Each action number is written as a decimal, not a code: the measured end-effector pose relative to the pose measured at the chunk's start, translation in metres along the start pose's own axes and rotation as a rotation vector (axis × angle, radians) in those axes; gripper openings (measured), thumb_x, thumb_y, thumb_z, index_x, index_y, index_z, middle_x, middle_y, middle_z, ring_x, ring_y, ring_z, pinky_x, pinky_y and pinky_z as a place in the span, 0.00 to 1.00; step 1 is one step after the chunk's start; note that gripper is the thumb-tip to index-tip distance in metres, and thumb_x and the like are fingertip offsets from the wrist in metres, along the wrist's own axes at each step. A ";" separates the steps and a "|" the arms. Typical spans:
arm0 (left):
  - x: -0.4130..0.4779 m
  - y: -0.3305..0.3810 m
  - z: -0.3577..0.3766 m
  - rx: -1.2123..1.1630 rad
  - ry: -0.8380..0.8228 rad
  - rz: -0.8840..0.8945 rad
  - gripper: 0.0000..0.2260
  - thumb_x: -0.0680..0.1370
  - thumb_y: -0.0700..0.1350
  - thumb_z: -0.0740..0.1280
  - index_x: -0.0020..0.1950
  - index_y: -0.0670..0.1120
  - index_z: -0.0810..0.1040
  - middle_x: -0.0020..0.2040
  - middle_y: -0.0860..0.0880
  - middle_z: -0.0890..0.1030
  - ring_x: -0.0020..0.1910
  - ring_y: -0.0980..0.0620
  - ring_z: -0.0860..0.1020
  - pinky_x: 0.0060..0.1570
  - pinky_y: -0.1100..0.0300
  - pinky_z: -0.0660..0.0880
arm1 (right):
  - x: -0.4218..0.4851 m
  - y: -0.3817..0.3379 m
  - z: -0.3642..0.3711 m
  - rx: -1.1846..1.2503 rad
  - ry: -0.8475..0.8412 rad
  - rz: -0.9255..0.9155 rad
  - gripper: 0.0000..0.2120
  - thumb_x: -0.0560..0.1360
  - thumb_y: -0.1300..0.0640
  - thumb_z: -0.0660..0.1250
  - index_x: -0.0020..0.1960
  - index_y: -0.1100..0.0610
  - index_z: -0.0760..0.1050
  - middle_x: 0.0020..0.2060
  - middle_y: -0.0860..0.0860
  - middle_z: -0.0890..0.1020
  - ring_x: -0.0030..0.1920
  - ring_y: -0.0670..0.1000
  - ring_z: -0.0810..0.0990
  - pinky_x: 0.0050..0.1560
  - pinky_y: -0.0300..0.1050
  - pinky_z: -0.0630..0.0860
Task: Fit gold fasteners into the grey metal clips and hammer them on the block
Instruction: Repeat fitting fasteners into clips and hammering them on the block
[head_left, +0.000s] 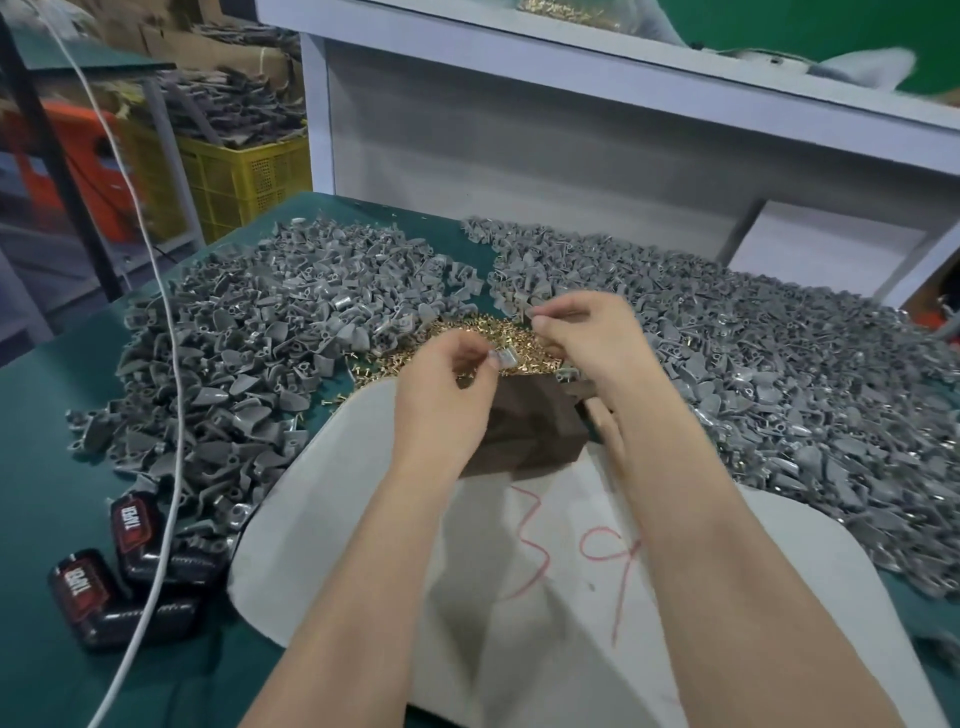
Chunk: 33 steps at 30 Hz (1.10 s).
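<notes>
Here the left hand (447, 379) pinched a grey clip (505, 358) between thumb and fingertips, just above the gold fasteners (478, 328) heaped at twelve o'clock of the dark block (524, 426). The right hand (587, 332), at one o'clock from the left, had thumb and forefinger closed on a small piece (531, 312) too blurred to name. Loose clip heaps (249, 332) lay at nine and three o'clock of the block.

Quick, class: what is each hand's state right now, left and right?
Left hand: fingers pinch a grey clip.
Right hand: fingers pinch a small item, too small to identify.
</notes>
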<state>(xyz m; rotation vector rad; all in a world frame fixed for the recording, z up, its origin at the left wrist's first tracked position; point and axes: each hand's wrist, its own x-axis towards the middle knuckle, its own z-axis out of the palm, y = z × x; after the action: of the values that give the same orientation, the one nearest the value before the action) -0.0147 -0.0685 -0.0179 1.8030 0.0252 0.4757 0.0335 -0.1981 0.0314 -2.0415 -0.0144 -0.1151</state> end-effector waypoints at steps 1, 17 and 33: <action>-0.002 0.000 0.003 0.132 -0.036 0.015 0.06 0.76 0.42 0.68 0.43 0.53 0.77 0.43 0.56 0.81 0.49 0.53 0.79 0.54 0.56 0.71 | -0.010 0.002 -0.009 0.015 -0.027 0.012 0.10 0.73 0.66 0.68 0.41 0.52 0.80 0.39 0.50 0.84 0.40 0.47 0.80 0.47 0.41 0.79; -0.006 -0.002 0.011 0.577 -0.173 -0.013 0.05 0.76 0.48 0.66 0.50 0.53 0.81 0.56 0.52 0.76 0.61 0.47 0.67 0.57 0.52 0.59 | -0.042 0.023 0.006 -0.740 -0.054 -0.323 0.05 0.77 0.59 0.65 0.49 0.57 0.79 0.49 0.54 0.76 0.50 0.54 0.75 0.54 0.48 0.71; -0.006 -0.002 0.011 0.636 -0.129 0.045 0.08 0.77 0.46 0.65 0.39 0.56 0.74 0.45 0.56 0.71 0.56 0.47 0.67 0.46 0.57 0.53 | -0.036 0.014 0.021 -0.952 -0.013 -0.258 0.06 0.76 0.60 0.64 0.50 0.56 0.78 0.47 0.54 0.78 0.43 0.54 0.74 0.43 0.47 0.76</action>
<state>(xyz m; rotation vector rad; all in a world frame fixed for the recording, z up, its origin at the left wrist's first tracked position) -0.0155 -0.0798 -0.0238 2.4597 0.0507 0.4075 -0.0002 -0.1842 0.0060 -2.9844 -0.2779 -0.3149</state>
